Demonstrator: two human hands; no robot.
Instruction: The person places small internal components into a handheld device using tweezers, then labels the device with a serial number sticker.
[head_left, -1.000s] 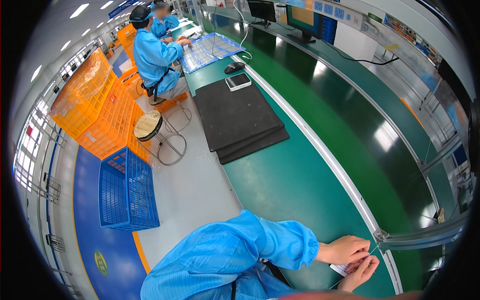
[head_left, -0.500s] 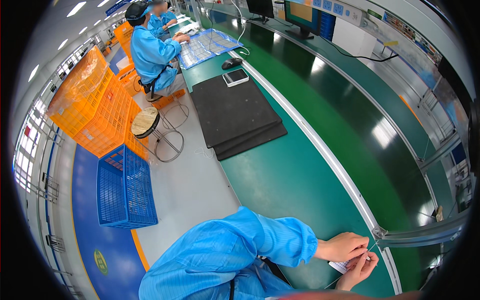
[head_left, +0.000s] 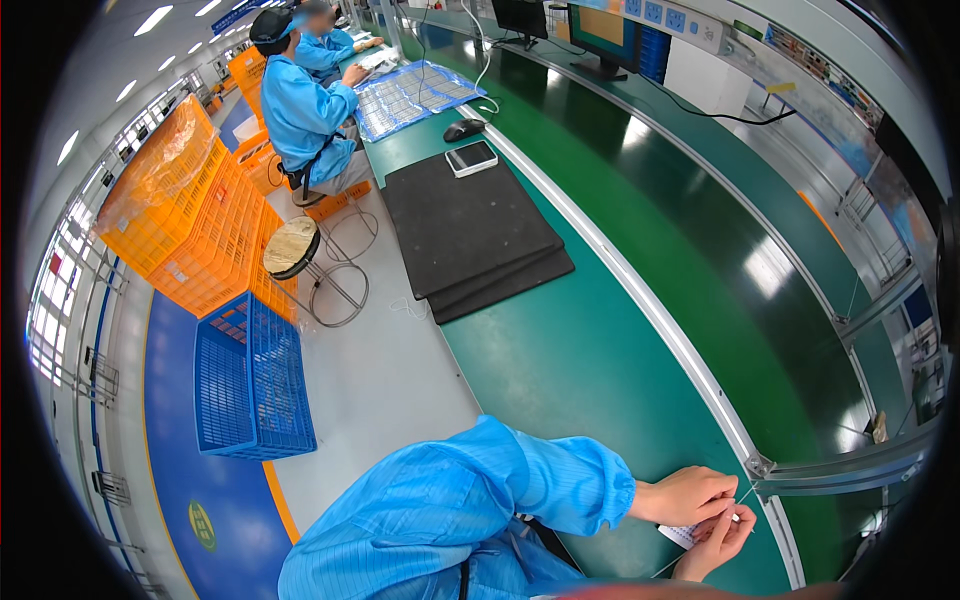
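At the lower right, my left hand reaches across the green bench, its fingers bent and pinched together. Just below it is my right hand, palm partly turned up and fingers curled. The fingertips of both meet around something small and whitish, too small to name. A thin pale line runs close by the fingers. Beneath the hands, partly covered, lies a white printed sheet on the bench.
Two black mats lie stacked on the bench, with a white-edged phone on top and a black mouse beyond. A metal rail edges the bench. At left stand a stool, a blue crate and orange crates. Co-workers sit farther up.
My hands hold almost the same pose and place. Up the bench, the nearer co-worker's hand has drawn back a little, and the farther one's hand has reached out to the right.
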